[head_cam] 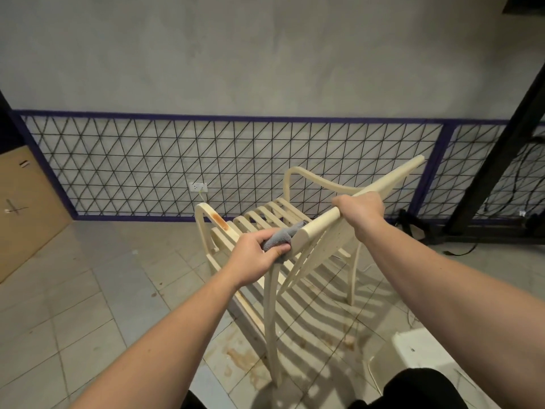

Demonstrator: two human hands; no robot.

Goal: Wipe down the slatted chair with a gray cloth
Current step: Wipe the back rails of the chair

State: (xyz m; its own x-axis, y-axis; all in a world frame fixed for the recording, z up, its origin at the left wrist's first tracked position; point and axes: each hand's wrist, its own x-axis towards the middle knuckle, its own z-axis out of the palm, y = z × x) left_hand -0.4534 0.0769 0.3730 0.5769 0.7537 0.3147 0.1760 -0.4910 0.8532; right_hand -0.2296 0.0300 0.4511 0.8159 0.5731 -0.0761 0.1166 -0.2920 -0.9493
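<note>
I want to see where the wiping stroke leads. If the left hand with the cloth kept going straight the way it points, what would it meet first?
Probably the rounded end of the chair's top rail, just beyond the gray cloth that the left hand grips; depth is hard to judge.

A grey plaster wall (265, 54) carries a purple-framed black wire lattice (236, 166) along its lower part, with a white wall socket (198, 187) behind it. Pale floor tiles (88, 305) show brown stains. A cardboard sheet (26, 208) leans at left.
</note>
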